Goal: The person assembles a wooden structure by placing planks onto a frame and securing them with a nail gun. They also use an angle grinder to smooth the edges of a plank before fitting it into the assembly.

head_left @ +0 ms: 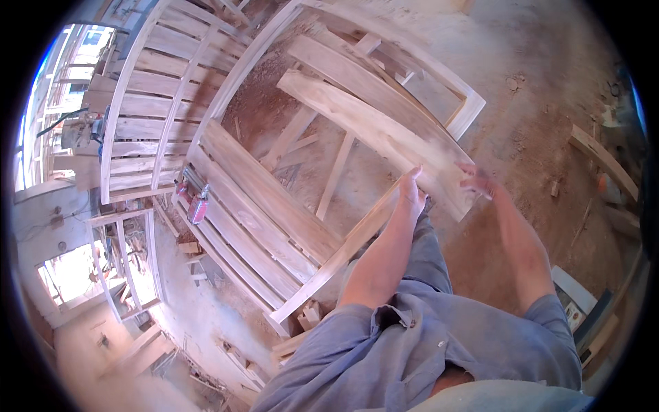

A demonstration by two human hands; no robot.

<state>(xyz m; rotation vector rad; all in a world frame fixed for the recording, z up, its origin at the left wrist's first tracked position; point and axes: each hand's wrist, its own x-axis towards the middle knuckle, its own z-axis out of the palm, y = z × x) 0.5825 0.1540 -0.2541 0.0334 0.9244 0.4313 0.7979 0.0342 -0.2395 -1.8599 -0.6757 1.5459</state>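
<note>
A pale wooden plank (371,118) slants across a large wooden frame (230,75), its near end close to my body. My right hand (479,182) grips the right edge of that near end; its fingers are slightly blurred. On the left edge my left hand (413,191) is closed at the plank, thumb up, beside the frame's near rail (343,253); its other fingers are partly hidden. Just beyond lies a second plank (350,75), roughly parallel. Several slats (247,223) sit side by side in the frame's left part.
A slatted wooden panel (154,103) stands beyond the frame at the left. A red tool (198,210) rests on the left slats. Loose boards (604,161) lie on the dusty floor (542,103) at right. Wood offcuts (310,314) are near the frame's close corner.
</note>
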